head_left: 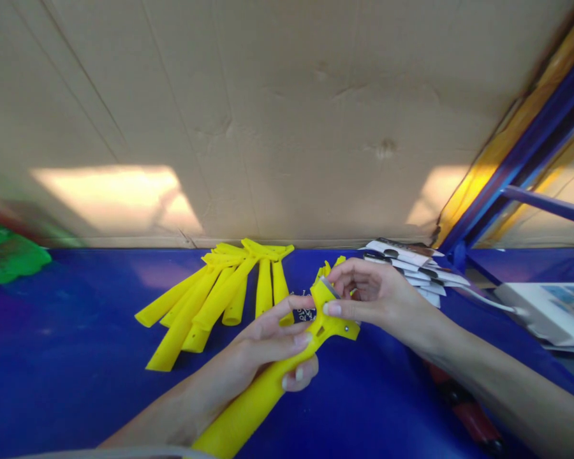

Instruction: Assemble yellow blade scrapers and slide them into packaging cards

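My left hand (272, 344) is wrapped round a yellow Y-shaped plastic handle (253, 408), which slants up to the right with its forked head away from me. A small screw shows in the right arm of the fork. A grey metal strip (329, 285) lies along the fork's far edge. My right hand (375, 293) pinches the head there, thumb on the near face and fingers behind by the strip; the hidden fingertips may hold more. Behind the head, a few small yellow parts (340, 260) and loose screws (300, 306) are partly covered by my hands.
Several similar yellow handles (210, 290) lie piled left of centre on the blue table (86, 344). White packets (411, 264) are stacked at right, near a white box (550, 312) with a cable. A red-and-black tool (469, 408) lies under my right forearm. Cardboard (287, 127) stands behind.
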`<state>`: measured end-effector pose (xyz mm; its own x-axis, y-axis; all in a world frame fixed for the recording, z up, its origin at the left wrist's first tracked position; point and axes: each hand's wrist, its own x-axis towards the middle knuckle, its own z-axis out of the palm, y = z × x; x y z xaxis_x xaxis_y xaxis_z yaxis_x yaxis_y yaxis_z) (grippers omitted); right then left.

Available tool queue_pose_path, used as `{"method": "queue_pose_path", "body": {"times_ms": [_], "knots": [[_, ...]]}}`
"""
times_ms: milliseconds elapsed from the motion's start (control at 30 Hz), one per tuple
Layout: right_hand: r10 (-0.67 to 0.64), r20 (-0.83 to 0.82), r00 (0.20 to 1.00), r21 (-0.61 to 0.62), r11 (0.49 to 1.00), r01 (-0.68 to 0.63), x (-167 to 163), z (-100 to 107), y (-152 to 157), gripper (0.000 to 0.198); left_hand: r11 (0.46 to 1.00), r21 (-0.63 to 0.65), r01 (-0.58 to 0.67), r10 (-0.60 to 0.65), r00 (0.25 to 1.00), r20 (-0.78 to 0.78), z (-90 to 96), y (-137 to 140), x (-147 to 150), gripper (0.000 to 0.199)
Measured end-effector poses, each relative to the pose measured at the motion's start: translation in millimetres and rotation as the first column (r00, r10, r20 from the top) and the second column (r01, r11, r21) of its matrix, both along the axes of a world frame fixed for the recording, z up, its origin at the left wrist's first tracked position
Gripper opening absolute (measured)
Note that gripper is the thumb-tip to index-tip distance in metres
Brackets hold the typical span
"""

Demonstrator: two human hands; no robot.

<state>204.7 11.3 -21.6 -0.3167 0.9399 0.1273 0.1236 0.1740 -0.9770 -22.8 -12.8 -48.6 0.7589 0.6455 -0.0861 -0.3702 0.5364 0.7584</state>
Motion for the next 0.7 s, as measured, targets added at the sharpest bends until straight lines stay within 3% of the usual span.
{"method": "queue_pose_path", "body": {"times_ms": [167, 233, 300, 367, 467, 533, 600, 700], "knots": [[-0.108, -0.039, 0.993, 0.054, 0.992, 0.110, 0.5, 3.1, 3.0, 0.034, 1.000, -0.006, -0.019, 0.019, 1.000, -0.006, 0.9, -1.1, 0.9, 0.038], [-0.195, 0.041, 0.980, 0.128, 0.974, 0.188, 6.8, 12.9, 4.7, 0.031, 1.000, -0.002, -0.028, 0.028, 1.000, -0.007, 1.8, -1.1, 0.7, 0.036], [-0.242, 0.223, 0.944, 0.222, 0.956, 0.192, 17.7, 25.0, 5.6, 0.028, 0.999, -0.006, -0.042, 0.042, 0.999, -0.012, 3.2, -0.9, 0.0, 0.037], [-0.324, 0.480, 0.815, 0.370, 0.917, 0.147, 31.4, 35.2, 3.8, 0.023, 0.998, -0.014, -0.058, 0.058, 0.998, -0.029, 4.7, -0.3, -1.0, 0.040], [-0.437, 0.820, 0.370, 0.459, 0.888, 0.033, 50.5, 40.5, -7.6, 0.026, 0.994, -0.031, -0.105, 0.103, 0.992, -0.070, 6.4, 1.1, -2.5, 0.046], [-0.402, 0.900, 0.167, 0.402, 0.915, 0.035, 58.6, 36.7, -20.1, 0.033, 0.990, -0.044, -0.133, 0.128, 0.987, -0.096, 7.2, 2.2, -3.0, 0.050], [-0.283, 0.951, 0.126, 0.281, 0.959, 0.028, 63.1, 29.4, -32.9, 0.031, 0.989, -0.053, -0.141, 0.134, 0.984, -0.114, 8.0, 3.0, -3.2, 0.052], [-0.139, 0.969, 0.204, 0.122, 0.988, 0.091, 67.6, 17.9, -45.1, 0.023, 0.988, -0.049, -0.147, 0.139, 0.981, -0.136, 8.8, 3.9, -3.5, 0.051]]}}
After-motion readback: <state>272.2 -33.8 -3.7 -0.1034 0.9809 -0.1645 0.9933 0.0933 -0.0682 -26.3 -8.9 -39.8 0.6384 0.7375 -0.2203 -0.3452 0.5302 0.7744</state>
